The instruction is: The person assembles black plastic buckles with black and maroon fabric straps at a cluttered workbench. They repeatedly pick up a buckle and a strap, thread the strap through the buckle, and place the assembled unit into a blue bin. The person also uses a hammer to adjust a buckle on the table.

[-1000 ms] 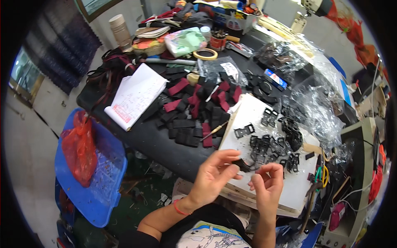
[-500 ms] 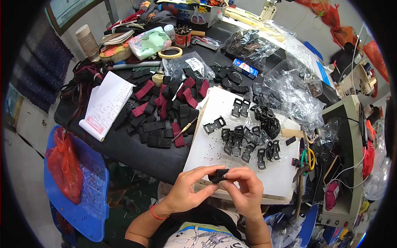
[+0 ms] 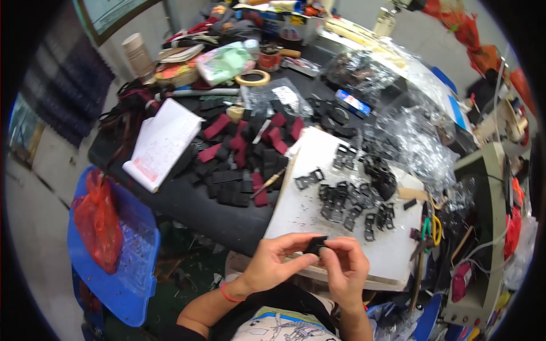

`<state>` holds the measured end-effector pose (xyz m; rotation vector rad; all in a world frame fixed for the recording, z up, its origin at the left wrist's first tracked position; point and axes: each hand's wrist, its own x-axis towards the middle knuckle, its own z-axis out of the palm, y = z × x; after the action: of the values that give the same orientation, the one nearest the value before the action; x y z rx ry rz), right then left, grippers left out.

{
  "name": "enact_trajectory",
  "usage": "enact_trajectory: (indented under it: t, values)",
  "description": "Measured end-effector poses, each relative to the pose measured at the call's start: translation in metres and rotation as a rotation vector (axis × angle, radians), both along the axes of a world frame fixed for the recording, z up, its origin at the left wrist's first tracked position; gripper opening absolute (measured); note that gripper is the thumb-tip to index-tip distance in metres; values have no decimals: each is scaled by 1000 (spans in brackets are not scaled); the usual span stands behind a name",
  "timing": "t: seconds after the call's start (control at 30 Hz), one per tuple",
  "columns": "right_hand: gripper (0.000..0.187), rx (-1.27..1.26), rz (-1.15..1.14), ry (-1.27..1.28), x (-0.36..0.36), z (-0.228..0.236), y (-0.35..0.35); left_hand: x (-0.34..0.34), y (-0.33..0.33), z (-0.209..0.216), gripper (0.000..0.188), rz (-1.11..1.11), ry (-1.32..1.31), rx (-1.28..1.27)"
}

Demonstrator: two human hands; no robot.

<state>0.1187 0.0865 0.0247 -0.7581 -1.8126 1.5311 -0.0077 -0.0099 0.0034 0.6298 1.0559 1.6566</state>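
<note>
Over the near edge of the white board, my left hand and my right hand pinch a small black strap piece between thumbs and fingers. Part of the piece is hidden by the fingertips, so I cannot tell whether a buckle is on it. Farther up the board lie several black plastic buckles, some heaped and some apart. Left of the board spreads a pile of black and maroon strap pieces. An awl with a light handle rests on that pile's right side.
A notepad lies left of the straps. Clear plastic bags crowd the far right. Yellow-handled scissors hang by the board's right edge. At the lower left, a blue chair holds a red bag.
The whole view has shifted, so the table and things on it appear farther right and slightly lower. Both hands still pinch the black piece, now tilted differently.
</note>
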Motion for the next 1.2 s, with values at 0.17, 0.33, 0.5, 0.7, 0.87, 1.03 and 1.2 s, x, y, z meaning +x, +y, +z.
enact_trajectory:
  t: [0.17, 0.33, 0.5, 0.7, 0.87, 1.03, 1.2]
  values:
    - [22, -285, -17, 28, 0, 6, 3, -7, 3, 11, 35, 36, 481, -2]
    - [14, -81, 56, -124, 5, -10, 9, -4, 3, 3, 35, 91, 576, 54]
    - [10, 34, 36, -52, -1, -8, 8, -1, -2, 5, 38, 121, 487, -45]
    - [16, 155, 268, 12, 1, -4, 25, -25, 1, -2, 37, -540, -304, -33]
    - [19, 277, 137, -154, 1, -5, 14, -14, 1, -18, 33, -151, -160, -71]
    - [11, 250, 5, -118, -10, 1, 8, -3, -1, -6, 29, -72, -87, -40]
    - [10, 364, 185, -158, 0, 3, 17, 0, -4, -4, 18, -122, -188, -17]
